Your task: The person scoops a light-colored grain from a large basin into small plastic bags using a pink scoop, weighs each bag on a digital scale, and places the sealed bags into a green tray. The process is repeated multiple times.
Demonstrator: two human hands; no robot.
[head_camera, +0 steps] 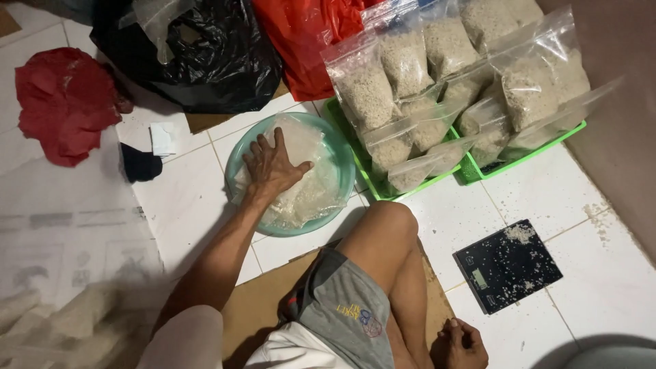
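While flat, left hand presses bag (apparently grain).

We see the left hand pressed flat, fingers spread, on a clear bag of pale grain lying in a green bowl on the white tile floor. The right hand rests loosely curled on the floor by the knee. Just beside the bowl, green trays hold filled bags standing upright. A black scale, dusted with grains, lies near the right hand.
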